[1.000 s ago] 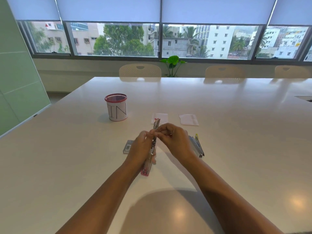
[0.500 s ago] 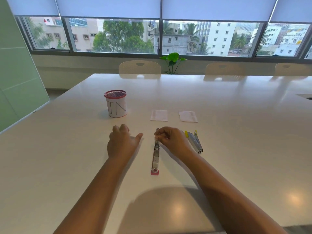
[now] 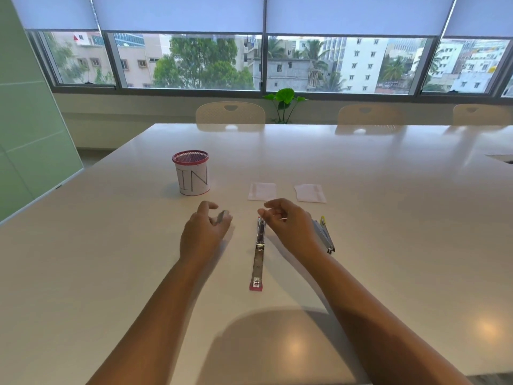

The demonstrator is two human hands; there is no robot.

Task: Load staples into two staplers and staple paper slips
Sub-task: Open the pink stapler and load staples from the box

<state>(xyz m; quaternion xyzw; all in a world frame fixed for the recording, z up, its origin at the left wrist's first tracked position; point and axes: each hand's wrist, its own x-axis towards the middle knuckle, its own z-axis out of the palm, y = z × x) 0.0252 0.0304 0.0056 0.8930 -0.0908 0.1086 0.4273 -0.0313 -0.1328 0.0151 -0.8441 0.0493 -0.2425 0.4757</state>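
A pink stapler lies opened out flat on the white table, pointing away from me, between my two hands. My left hand is to its left and grips a small grey staple box, which is blurred. My right hand hovers just right of the stapler's far end with fingers loosely curled, and I see nothing in it. A grey and yellow stapler lies right of that hand, partly hidden by it. Two white paper slips lie side by side beyond the hands.
A pink mesh cup wrapped in paper marked "IN" stands at the far left of the slips. Chairs line the table's far edge, with a plant under the window. A green wall is on the left.
The pink stapler went from my hands onto the table, laid flat. My left hand reached left and picked up the staple box. My right hand let go of the stapler's far end.
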